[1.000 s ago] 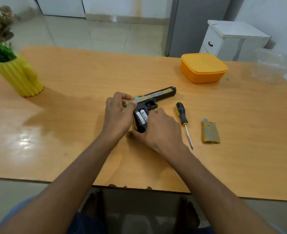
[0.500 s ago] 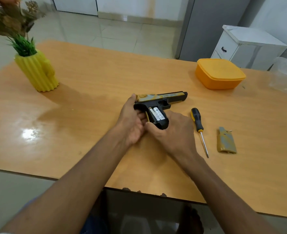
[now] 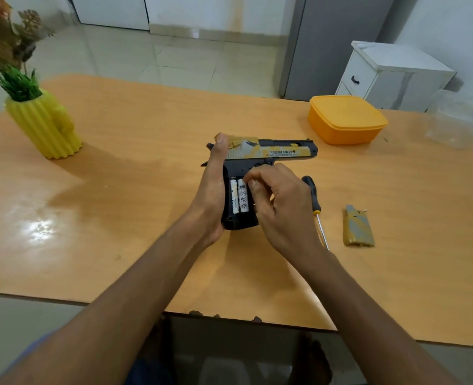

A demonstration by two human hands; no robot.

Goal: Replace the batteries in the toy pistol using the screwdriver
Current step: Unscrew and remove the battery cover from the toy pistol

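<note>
The toy pistol (image 3: 274,152), black with a grey-and-yellow slide, is lifted off the wooden table (image 3: 146,151), barrel pointing right. My left hand (image 3: 211,190) grips the back of its handle, thumb up on the slide. The handle's compartment is uncovered and shows two white batteries (image 3: 239,195) side by side. My right hand (image 3: 279,204) is at the compartment, its fingertips curled against the right battery. The screwdriver (image 3: 314,202), black-and-yellow handle, lies on the table just right of my right hand. The removed battery cover (image 3: 359,230) lies further right.
An orange lidded box (image 3: 346,119) stands at the back right, with a clear plastic container (image 3: 460,120) beyond it. A yellow ribbed plant pot (image 3: 45,123) stands at the far left. A white cabinet (image 3: 390,76) is behind the table.
The pistol was lying near the table with both hands closed around its handle; now it is raised and turned, the batteries face me, and my right fingertips have come onto the right battery.
</note>
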